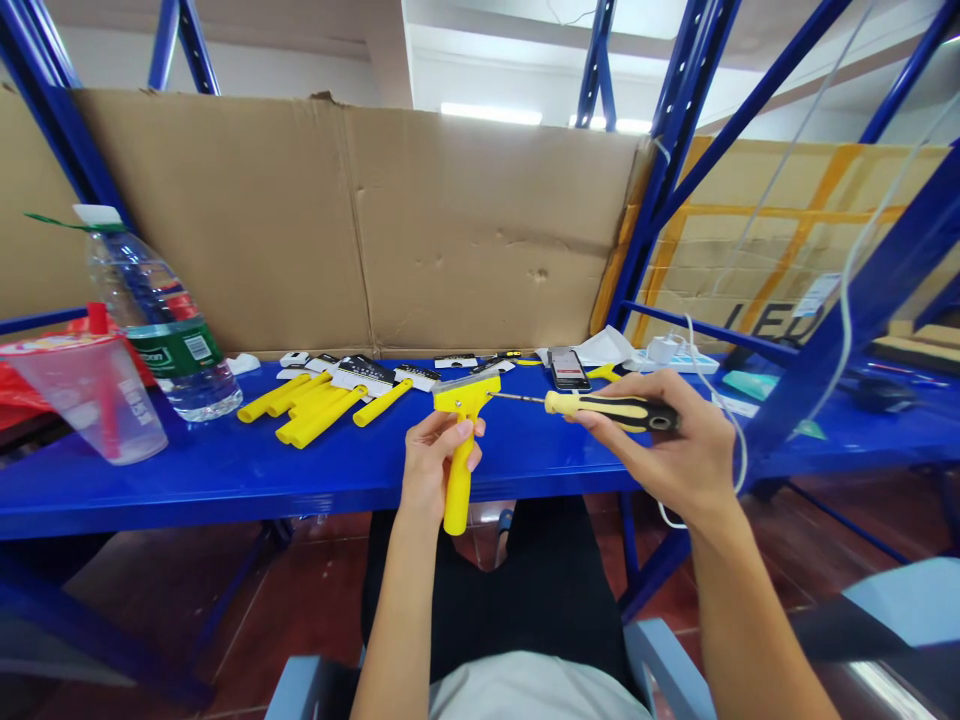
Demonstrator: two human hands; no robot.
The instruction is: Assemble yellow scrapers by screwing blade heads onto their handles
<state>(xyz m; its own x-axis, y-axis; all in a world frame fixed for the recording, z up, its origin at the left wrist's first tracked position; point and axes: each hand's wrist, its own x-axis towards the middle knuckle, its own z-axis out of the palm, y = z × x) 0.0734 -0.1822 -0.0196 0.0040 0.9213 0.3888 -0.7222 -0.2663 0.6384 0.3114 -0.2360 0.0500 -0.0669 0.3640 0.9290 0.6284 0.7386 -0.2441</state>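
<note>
My left hand (439,465) grips the handle of a yellow plastic scraper (459,440), which stands upright with its metal blade head at the top. My right hand (667,450) holds a yellow-and-black screwdriver (611,409) level, its thin shaft pointing left. The screwdriver's tip is at the right side of the scraper head, and I cannot tell whether they touch. Several loose yellow scraper handles (300,412) lie on the blue shelf (225,490), with black-and-white blade cards (364,375) beside them.
A smartphone (568,368) and a white power strip (667,362) sit behind my right hand. A water bottle (161,325) and a plastic cup (94,395) stand at the left. Cardboard (352,220) lines the back, blue rack uprights (675,150) rise at the right, and a white cable (739,440) hangs there.
</note>
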